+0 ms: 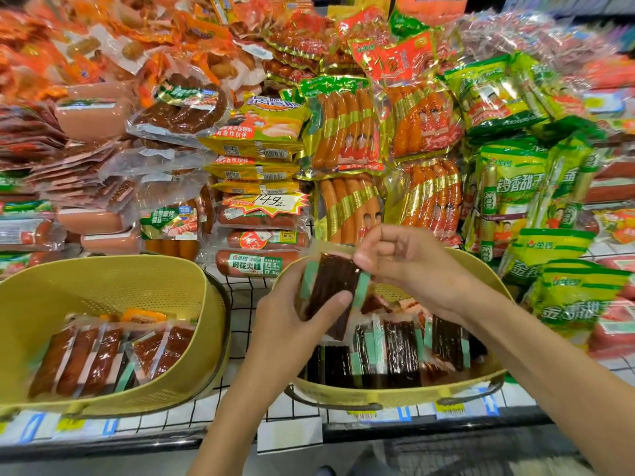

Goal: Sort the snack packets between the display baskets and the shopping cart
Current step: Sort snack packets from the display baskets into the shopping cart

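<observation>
**Both hands on one dark packet above the right basket**

Nearest to me, a blurred dark mesh (464, 451) at the bottom edge may be the shopping cart; I can't confirm it. Above it, my left hand (292, 321) grips the dark packet (331, 286) from below, thumb pressed across its face and fingers behind. My right hand (409, 266) pinches its upper edge with curled fingers. The packet is tilted in the air over the near-left part of the right basket (395, 398), clear of the matching packets (398, 348) lying inside.

I judge it light and thin, a glossy film sleeve that will flex and could slip. I'd take it by the green side strips or flat across the middle, not by a corner alone.

The left basket (103, 261) sits well apart on the wire shelf (240, 304) and holds reddish-brown packets (103, 352). Behind both rise stacked sausage packs (343, 128) and a handwritten price sign (271, 201).
</observation>
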A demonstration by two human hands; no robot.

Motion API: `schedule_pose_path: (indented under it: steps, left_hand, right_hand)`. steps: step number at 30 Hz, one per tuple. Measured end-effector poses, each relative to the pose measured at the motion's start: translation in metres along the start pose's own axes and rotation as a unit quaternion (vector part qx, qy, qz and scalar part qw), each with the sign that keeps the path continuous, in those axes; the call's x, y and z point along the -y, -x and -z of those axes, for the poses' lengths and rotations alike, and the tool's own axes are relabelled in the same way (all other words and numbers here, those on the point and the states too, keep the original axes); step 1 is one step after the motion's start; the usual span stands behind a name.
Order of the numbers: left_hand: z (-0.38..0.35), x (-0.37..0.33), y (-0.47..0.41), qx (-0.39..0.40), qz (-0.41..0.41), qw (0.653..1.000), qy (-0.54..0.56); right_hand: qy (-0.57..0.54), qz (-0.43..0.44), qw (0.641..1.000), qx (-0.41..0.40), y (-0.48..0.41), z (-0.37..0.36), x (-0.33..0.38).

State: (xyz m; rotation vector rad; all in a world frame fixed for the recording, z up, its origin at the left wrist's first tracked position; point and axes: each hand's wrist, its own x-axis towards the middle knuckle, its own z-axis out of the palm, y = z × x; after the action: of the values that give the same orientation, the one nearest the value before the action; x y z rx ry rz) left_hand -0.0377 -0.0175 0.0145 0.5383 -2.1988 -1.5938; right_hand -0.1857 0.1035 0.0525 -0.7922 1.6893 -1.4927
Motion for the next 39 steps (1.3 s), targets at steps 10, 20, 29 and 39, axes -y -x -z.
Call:
schedule_pose_path:
  steps: [10, 20, 29, 39]
  left_hand:
    - [0.034, 0.011, 0.008, -0.075, 0.081, 0.979, 0.174]
    - [0.034, 0.016, 0.009, -0.078, 0.104, 0.968, 0.214]
    - [0.018, 0.004, 0.002, -0.023, 0.086, 0.978, 0.188]
    - [0.005, 0.001, 0.006, -0.066, 0.142, 0.968, 0.197]
  right_hand:
    - [0.587, -0.066, 0.786, 0.184, -0.021, -0.023, -0.077]
    - [0.386, -0.112, 0.915, 0.028, -0.026, -0.025, -0.064]
    - [0.027, -0.026, 0.997, 0.07, -0.02, 0.002, 0.001]
    - [0.567, -0.111, 0.801, 0.153, 0.007, 0.035, -0.054]
